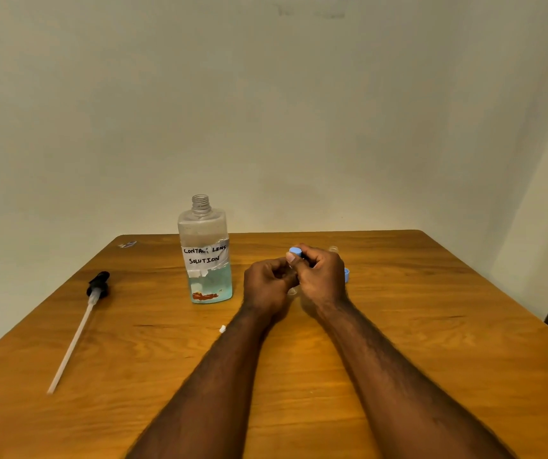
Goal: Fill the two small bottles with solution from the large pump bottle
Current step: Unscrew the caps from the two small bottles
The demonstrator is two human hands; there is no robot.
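Fingers of both the left hand (pixel 267 282) and right hand (pixel 319 276) pinch a small clear bottle (pixel 293 290), the right hand apparently turning its round blue plastic cap (pixel 295 250) while the tall clear large bottle (pixel 206 256) stands open nearby.

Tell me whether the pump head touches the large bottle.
Apart. The head view shows the pump head lying on bare table well left of the large bottle.

Left hand (pixel 267 281): I'm curling my fingers closed, knuckles toward me.
Right hand (pixel 320 276): I'm pinching with thumb and fingertips, touching my left.
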